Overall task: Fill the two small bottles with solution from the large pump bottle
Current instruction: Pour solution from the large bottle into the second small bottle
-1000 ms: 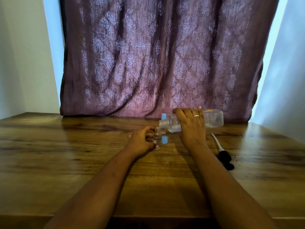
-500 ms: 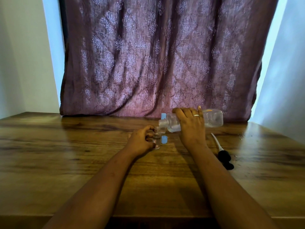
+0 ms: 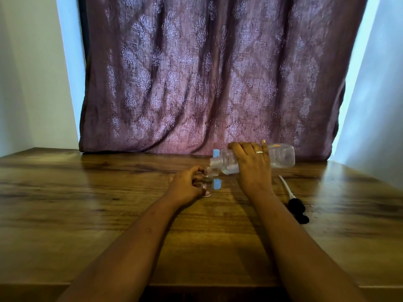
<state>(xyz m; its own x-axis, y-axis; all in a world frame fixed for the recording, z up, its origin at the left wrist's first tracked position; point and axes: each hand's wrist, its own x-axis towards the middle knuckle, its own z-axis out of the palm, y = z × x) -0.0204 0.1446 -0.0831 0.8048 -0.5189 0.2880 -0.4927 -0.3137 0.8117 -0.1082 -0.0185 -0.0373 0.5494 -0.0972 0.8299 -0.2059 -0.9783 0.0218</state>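
Observation:
My right hand (image 3: 254, 167) grips the large clear bottle (image 3: 281, 158), tipped almost flat with its open neck pointing left and down. Clear liquid lies along its lower side. The neck sits just over the mouth of a small clear bottle (image 3: 207, 176) that stands on the wooden table (image 3: 87, 214). My left hand (image 3: 185, 186) is wrapped around that small bottle and hides most of it. A second small bottle with a blue cap (image 3: 216, 153) stands behind the large bottle's neck, mostly hidden. A loose blue cap (image 3: 217, 184) rests on the table between my hands.
The removed pump head (image 3: 297, 209), black with a white tube, lies on the table to the right of my right arm. A purple patterned curtain (image 3: 207, 83) hangs behind the table's far edge. Pale walls stand on both sides.

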